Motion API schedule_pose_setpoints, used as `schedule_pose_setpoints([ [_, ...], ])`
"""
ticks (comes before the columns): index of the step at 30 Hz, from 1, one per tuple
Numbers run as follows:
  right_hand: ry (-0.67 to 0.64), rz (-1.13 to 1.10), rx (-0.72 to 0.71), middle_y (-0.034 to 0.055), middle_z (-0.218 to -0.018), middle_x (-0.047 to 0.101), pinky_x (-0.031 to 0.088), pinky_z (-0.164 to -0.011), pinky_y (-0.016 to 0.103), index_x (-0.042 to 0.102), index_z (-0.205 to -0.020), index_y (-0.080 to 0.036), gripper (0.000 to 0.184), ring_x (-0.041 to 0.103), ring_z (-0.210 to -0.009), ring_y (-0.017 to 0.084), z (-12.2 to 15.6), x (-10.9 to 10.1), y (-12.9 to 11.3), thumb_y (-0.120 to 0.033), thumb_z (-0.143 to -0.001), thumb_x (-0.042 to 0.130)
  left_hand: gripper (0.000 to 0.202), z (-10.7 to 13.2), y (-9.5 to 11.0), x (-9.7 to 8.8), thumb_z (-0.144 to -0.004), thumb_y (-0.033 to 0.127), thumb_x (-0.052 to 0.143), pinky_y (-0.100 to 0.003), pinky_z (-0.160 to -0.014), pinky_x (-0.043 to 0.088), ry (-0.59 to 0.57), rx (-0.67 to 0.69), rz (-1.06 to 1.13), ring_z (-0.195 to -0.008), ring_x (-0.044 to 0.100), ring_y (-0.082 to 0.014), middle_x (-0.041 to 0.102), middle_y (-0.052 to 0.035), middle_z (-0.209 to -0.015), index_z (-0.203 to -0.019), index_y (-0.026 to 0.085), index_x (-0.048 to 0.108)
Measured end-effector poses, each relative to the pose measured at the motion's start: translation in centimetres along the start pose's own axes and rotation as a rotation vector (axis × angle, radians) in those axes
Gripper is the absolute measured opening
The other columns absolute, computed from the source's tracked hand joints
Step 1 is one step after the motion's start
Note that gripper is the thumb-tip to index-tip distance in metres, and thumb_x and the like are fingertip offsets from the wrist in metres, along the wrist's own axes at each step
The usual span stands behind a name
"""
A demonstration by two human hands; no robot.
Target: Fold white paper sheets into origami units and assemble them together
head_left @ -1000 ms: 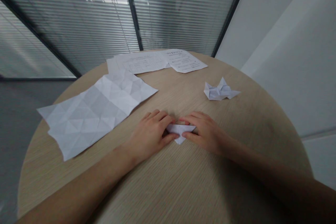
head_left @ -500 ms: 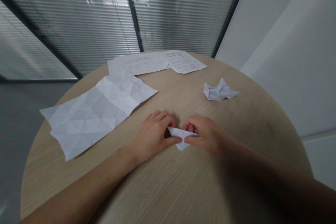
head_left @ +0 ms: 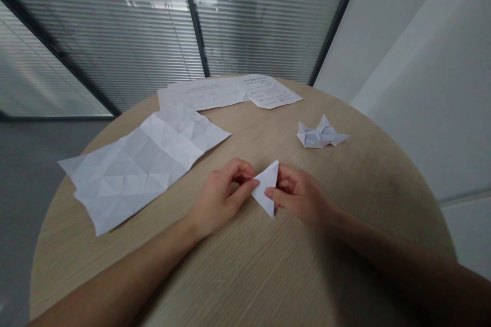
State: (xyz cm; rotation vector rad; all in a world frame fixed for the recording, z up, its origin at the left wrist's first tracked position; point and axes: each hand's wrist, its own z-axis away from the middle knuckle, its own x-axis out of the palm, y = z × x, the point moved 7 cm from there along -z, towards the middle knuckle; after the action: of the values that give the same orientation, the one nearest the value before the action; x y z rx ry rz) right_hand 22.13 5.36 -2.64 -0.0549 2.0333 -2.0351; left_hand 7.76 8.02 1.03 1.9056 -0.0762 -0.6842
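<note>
Between my hands, a small folded white paper (head_left: 265,186) is held up over the wooden table, its face a pointed, roughly triangular shape. My left hand (head_left: 226,191) pinches its left corner between thumb and forefinger. On the other side, my right hand (head_left: 299,191) grips the right edge, with the thumb on the front face and the fingers curled behind. The back of the folded paper is hidden from me. Beyond my right hand lies a folded paper figure (head_left: 320,134) with upright points.
Creased sheets of white paper (head_left: 141,163) spread across the left of the round table (head_left: 245,286). Printed sheets (head_left: 215,93) lie along the far edge. Behind the table stand glass panels with blinds (head_left: 268,20), and a pale wall (head_left: 422,76) rises on the right.
The folded paper has turned between my hands: its long edge, nearly level before, now stands upright at the right. My left fingers have shifted to its left corner.
</note>
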Motion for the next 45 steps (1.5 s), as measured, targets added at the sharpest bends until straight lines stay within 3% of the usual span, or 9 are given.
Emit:
schedule_pose_setpoints([
  [8,-0.021,-0.283,-0.027,-0.0021,-0.073,0.067,0.055,-0.054,0.022,0.059,-0.086,-0.019,0.023,0.065,-0.059,0.010,-0.1,0.2,-0.6,-0.029,-0.075,0.076,0.016,-0.3,-1.2,-0.3,-0.085,0.032,0.063,-0.023,-0.054,0.042,0.045,-0.137,0.108,-0.058,0.053,-0.0102,0.058,0.0032,-0.066,-0.078,0.018,0.058],
  [14,0.000,-0.266,-0.061,-0.0014,-0.079,0.069,0.058,-0.061,0.027,0.058,-0.088,-0.021,0.027,0.068,-0.067,0.013,-0.4,-0.1,-0.4,-0.029,-0.073,0.079,0.021,0.1,-0.6,0.6,-0.087,0.039,0.062,-0.029,-0.068,0.051,-0.070,-0.116,0.110,-0.074,0.062,-0.0149,0.067,-0.0015,-0.083,-0.093,0.019,0.063],
  [19,0.002,-0.248,-0.044,0.0006,-0.084,0.072,0.058,-0.069,0.031,0.058,-0.089,-0.022,0.032,0.070,-0.076,0.016,-0.5,-0.1,-0.2,-0.026,-0.068,0.081,0.040,0.5,-0.2,1.2,-0.069,0.038,0.081,-0.033,-0.074,0.053,-0.120,-0.096,0.095,-0.082,0.064,-0.0182,0.069,-0.0011,-0.090,-0.094,0.021,0.056],
  [23,0.021,-0.245,-0.003,0.0008,-0.084,0.072,0.057,-0.069,0.032,0.057,-0.094,-0.023,0.033,0.071,-0.077,0.017,-0.4,-0.1,0.2,-0.026,-0.070,0.079,0.027,0.5,-0.4,1.4,-0.075,0.029,0.074,-0.035,-0.078,0.054,-0.108,-0.098,0.132,-0.085,0.066,-0.0189,0.069,-0.0028,-0.092,-0.091,0.021,0.053],
  [28,0.069,-0.179,-0.034,-0.0018,-0.076,0.070,0.051,-0.056,0.026,0.057,-0.097,-0.024,0.029,0.066,-0.063,0.014,-0.4,-0.6,0.4,-0.020,-0.072,0.071,0.016,0.2,-0.4,0.7,-0.084,0.021,0.058,-0.039,-0.092,0.053,-0.044,-0.076,0.261,-0.116,0.064,-0.0232,0.069,-0.0097,-0.120,-0.100,0.021,0.057],
  [30,0.093,-0.160,-0.095,0.0018,-0.088,0.072,0.054,-0.059,0.027,0.060,-0.096,-0.024,0.025,0.069,-0.071,0.015,-0.4,-0.9,0.1,-0.021,-0.073,0.069,0.016,0.0,-0.4,0.4,-0.088,0.024,0.055,-0.039,-0.091,0.053,-0.035,-0.071,0.249,-0.111,0.066,-0.0215,0.071,-0.0071,-0.116,-0.102,0.021,0.062],
  [34,0.189,-0.148,-0.219,0.0069,-0.123,0.068,0.059,-0.080,0.034,0.066,-0.086,-0.023,0.011,0.071,-0.101,0.020,-0.3,-1.6,-0.7,-0.023,-0.076,0.070,0.018,-0.1,-0.8,0.3,-0.090,0.028,0.054,-0.033,-0.080,0.054,-0.046,-0.112,0.217,-0.087,0.068,-0.0171,0.074,-0.0024,-0.097,-0.100,0.021,0.067],
  [38,0.217,-0.147,-0.236,0.0056,-0.115,0.073,0.060,-0.083,0.036,0.071,-0.084,-0.024,0.006,0.071,-0.101,0.021,-0.3,-1.9,-0.8,-0.021,-0.079,0.069,0.018,0.1,-0.9,0.7,-0.088,0.025,0.055,-0.027,-0.070,0.051,-0.086,-0.144,0.224,-0.076,0.065,-0.0140,0.072,-0.0007,-0.088,-0.103,0.020,0.065],
  [45,0.257,0.057,-0.360,0.0046,-0.098,0.073,0.059,-0.077,0.034,0.073,-0.084,-0.025,0.012,0.070,-0.092,0.020,0.4,-1.9,-2.0,-0.021,-0.073,0.075,0.017,0.1,-1.0,0.7,-0.074,0.026,0.073,-0.025,-0.066,0.050,-0.064,-0.165,0.330,-0.070,0.062,-0.0125,0.069,0.0010,-0.079,-0.085,0.018,0.064],
])
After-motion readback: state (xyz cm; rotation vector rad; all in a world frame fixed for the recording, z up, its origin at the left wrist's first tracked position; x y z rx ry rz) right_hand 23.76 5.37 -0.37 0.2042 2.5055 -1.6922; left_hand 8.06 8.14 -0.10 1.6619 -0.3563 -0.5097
